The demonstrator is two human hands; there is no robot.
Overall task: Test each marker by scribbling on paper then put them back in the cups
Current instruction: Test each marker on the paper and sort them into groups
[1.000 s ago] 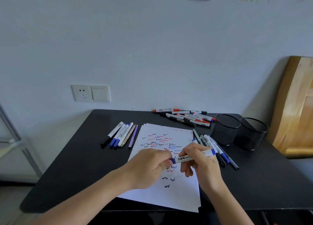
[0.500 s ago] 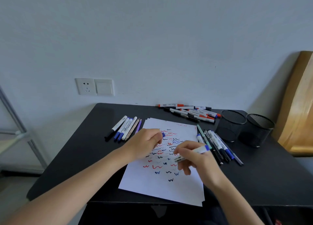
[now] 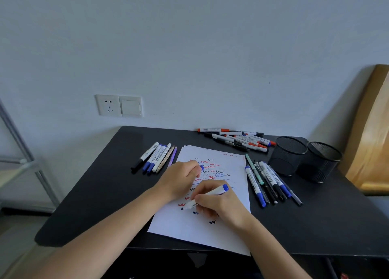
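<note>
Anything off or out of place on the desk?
Nothing spilled or broken. Both mesh cups stand empty while markers lie loose on the table; the back pile is crisscrossed, the other groups roughly lined up.

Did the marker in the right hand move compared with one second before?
Yes. Against the paper, the marker has tipped from level between both hands to slanting, its tip down at the sheet's left side, in the right hand alone.

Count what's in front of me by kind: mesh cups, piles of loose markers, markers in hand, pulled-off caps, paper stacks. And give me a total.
Mesh cups: 2
Piles of loose markers: 3
Marker in the right hand: 1
Cap in the left hand: 1
Paper stack: 1
Total: 8
</note>
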